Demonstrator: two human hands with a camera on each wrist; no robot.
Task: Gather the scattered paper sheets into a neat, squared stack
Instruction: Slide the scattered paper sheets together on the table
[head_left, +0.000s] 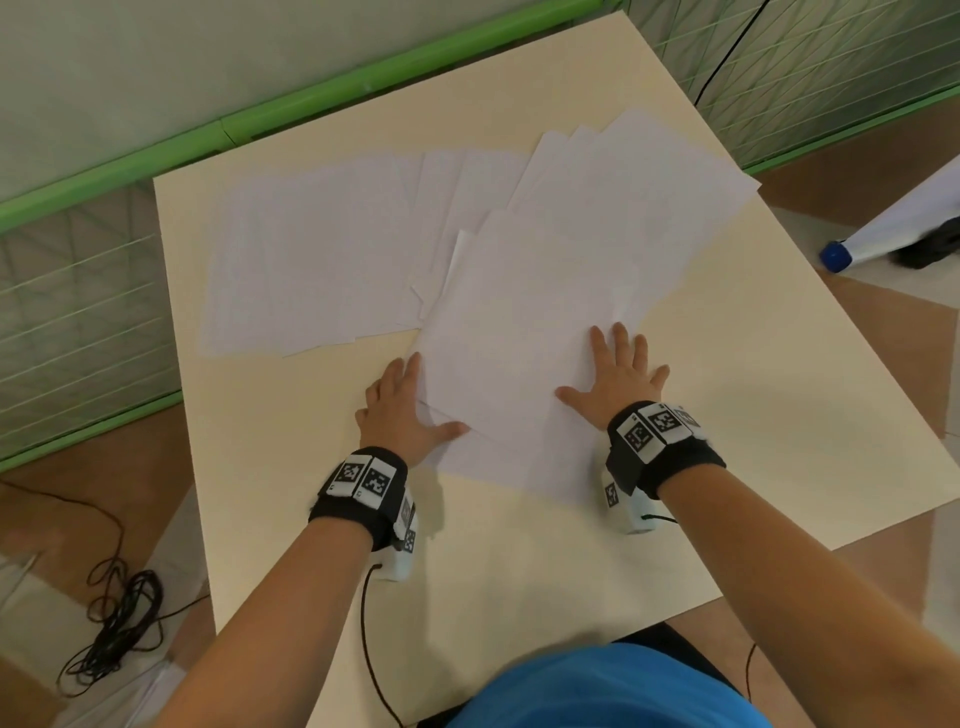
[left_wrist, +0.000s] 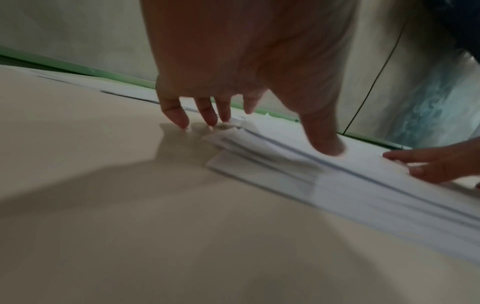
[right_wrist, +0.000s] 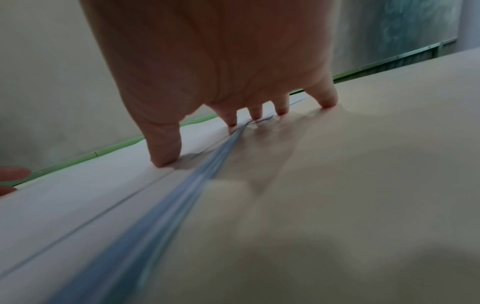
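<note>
Right now your left hand (head_left: 400, 410) lies flat with fingers straight along the left edge of the nearest pile of white paper sheets (head_left: 519, 353), its thumb stretched over the near corner, while your right hand (head_left: 618, 374) is spread flat on the pile's right side, fingers splayed, partly on paper and partly on the cream rectangular desk (head_left: 779, 426); neither hand curls round anything. Holding both palms down like this brackets the pile from two sides, which looks like the way to slide loose edges inward and square them. The wrist views show several staggered sheet edges under your fingertips (left_wrist: 182, 121), so the pile is not yet aligned. More sheets fan out across the far half of the desk, overlapping, still to be gathered
</note>
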